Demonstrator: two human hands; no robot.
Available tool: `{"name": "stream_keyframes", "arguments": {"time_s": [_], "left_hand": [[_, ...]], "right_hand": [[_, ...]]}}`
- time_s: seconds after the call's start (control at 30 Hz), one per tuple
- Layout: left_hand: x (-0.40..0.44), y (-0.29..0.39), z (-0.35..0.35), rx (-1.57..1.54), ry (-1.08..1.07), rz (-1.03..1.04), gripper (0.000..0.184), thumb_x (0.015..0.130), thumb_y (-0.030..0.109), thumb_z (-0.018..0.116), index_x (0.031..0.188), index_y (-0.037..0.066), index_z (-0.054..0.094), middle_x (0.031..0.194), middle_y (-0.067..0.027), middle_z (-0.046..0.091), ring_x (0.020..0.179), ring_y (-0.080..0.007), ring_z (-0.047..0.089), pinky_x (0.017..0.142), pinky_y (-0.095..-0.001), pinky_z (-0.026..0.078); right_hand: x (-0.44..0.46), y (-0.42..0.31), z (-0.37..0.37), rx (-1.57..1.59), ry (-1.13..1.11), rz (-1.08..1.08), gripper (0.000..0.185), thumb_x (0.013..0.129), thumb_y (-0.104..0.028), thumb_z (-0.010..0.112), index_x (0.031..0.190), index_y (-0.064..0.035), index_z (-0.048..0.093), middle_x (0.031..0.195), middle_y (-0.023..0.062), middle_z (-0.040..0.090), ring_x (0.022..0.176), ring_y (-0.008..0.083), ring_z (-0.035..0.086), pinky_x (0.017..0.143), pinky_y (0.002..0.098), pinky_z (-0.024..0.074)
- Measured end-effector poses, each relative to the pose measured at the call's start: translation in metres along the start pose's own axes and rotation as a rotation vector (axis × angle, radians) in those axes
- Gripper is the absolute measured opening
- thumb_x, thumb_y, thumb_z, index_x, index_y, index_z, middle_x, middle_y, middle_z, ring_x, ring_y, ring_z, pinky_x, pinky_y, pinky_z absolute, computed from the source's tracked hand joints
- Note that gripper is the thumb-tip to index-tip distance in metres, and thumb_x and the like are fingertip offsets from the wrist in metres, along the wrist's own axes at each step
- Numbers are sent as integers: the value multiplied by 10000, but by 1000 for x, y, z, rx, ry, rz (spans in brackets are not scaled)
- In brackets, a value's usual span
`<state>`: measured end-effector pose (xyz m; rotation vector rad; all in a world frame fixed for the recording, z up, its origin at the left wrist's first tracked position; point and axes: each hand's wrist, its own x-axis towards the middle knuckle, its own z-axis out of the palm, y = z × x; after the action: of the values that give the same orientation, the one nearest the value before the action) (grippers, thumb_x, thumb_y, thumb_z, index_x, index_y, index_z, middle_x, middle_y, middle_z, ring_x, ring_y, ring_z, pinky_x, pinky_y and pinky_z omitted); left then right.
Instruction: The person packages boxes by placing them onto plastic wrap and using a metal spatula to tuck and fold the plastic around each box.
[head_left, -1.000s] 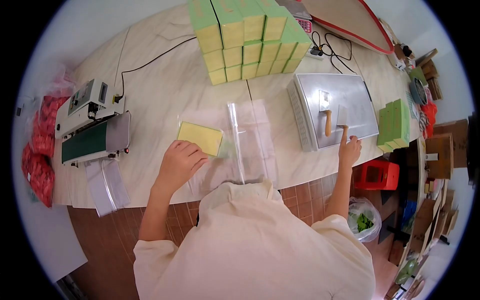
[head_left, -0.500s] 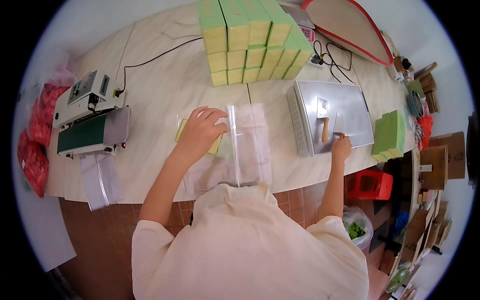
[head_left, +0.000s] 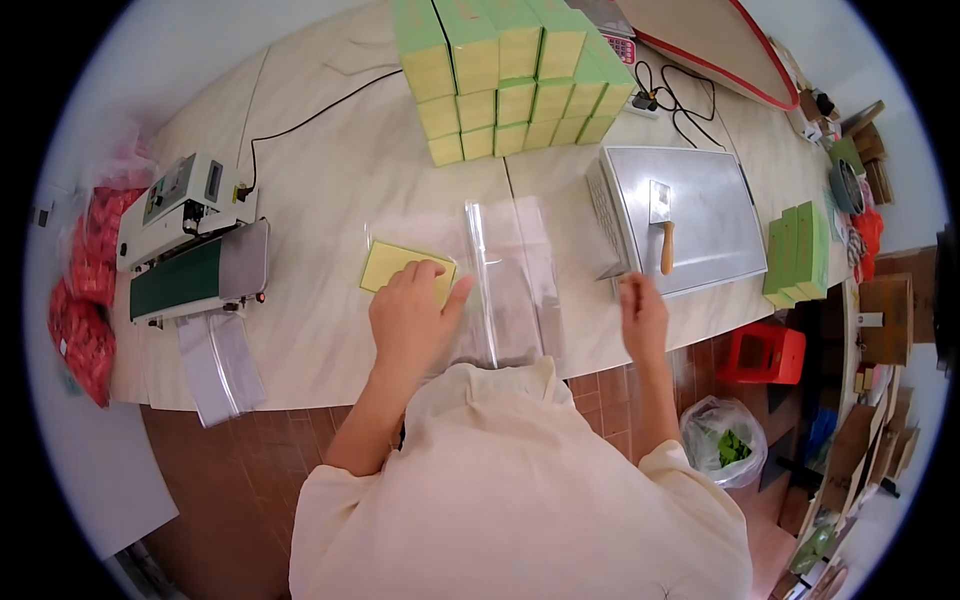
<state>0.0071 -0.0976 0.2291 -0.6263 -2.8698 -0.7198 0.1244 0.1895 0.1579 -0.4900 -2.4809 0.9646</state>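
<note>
My left hand (head_left: 405, 318) is over the lower right part of a flat yellow box (head_left: 392, 266) with a green edge. Its thumb stands apart from the fingers; whether the fingertips touch the box I cannot tell. Beneath and right of the box lies clear plastic film (head_left: 515, 290) with a shiny fold. My right hand (head_left: 642, 305) is closed around a small scraper, its metal blade (head_left: 611, 269) pointing left beside the heating plate (head_left: 690, 225); the fist hides the handle. A second scraper with a wooden handle (head_left: 667, 248) rests on the plate.
Green and yellow boxes (head_left: 515, 100) are stacked at the back. A sealing machine (head_left: 195, 240) stands left, near plastic bags (head_left: 220, 365). More green boxes (head_left: 798, 250) sit at the right edge. On the floor are a red stool (head_left: 765, 352) and a bag-lined bin (head_left: 722, 440).
My right hand has brought the scraper leftward off the plate. My left hand has shifted nearer my body, uncovering more of the yellow box. The view has shifted slightly.
</note>
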Motion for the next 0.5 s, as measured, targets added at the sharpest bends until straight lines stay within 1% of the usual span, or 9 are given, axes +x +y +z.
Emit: {"name": "stream_keyframes", "arguments": {"time_s": [0.07, 0.1, 0.13, 0.2, 0.23, 0.37, 0.43, 0.5], "left_hand": [[3, 8, 3, 10, 56, 6, 270, 904, 341, 634, 912, 72, 615, 887, -49, 666, 797, -240, 647, 654, -369, 497], [3, 9, 4, 9, 58, 8, 270, 904, 341, 634, 912, 72, 615, 887, -49, 666, 797, -240, 647, 654, -369, 497], [4, 9, 6, 4, 40, -22, 246, 904, 320, 634, 903, 75, 609, 895, -42, 668, 808, -244, 647, 653, -374, 496], [7, 8, 6, -1, 26, -53, 224, 904, 299, 633, 894, 78, 604, 902, -34, 671, 819, -248, 647, 651, -379, 495], [9, 7, 6, -9, 35, -70, 190, 910, 270, 622, 887, 83, 599, 901, -29, 672, 823, -253, 644, 649, -384, 493], [13, -3, 4, -48, 42, -97, 120, 924, 205, 594, 881, 93, 593, 891, -23, 668, 824, -267, 635, 645, -398, 485], [16, -7, 4, -31, 29, -103, 124, 910, 196, 610, 861, 86, 584, 865, -33, 650, 810, -260, 627, 627, -398, 485], [18, -11, 3, -12, 19, -107, 133, 896, 187, 627, 840, 79, 574, 838, -44, 632, 795, -252, 620, 610, -397, 484]], "right_hand": [[2, -28, 1, 38, -119, -191, 161, 886, -109, 660, 1001, -8, 610, 799, 142, 617, 687, 308, 577, 621, 399, 455], [3, -38, 1, 25, -138, -297, 180, 842, -90, 696, 980, -7, 616, 752, 131, 595, 653, 308, 548, 602, 404, 433], [3, -47, -1, 24, -137, -298, 180, 842, -90, 696, 980, -7, 616, 752, 131, 595, 653, 308, 548, 602, 404, 433], [4, -61, -5, 27, -292, -338, 184, 813, -89, 722, 953, -16, 628, 735, 117, 593, 658, 298, 550, 614, 393, 434], [5, -65, -7, 55, -296, -367, 181, 792, -85, 735, 930, -26, 635, 740, 92, 611, 661, 277, 550, 615, 381, 432], [12, -79, -10, 73, -325, -450, 182, 777, -79, 739, 921, -33, 638, 759, 71, 633, 662, 261, 551, 614, 375, 432], [15, -83, -9, 105, -346, -503, 192, 770, -67, 750, 918, -15, 640, 712, 76, 620, 631, 265, 531, 571, 373, 422], [16, -83, -6, 100, -375, -510, 184, 768, -73, 744, 911, -27, 638, 734, 67, 632, 643, 259, 543, 588, 372, 430]]}}
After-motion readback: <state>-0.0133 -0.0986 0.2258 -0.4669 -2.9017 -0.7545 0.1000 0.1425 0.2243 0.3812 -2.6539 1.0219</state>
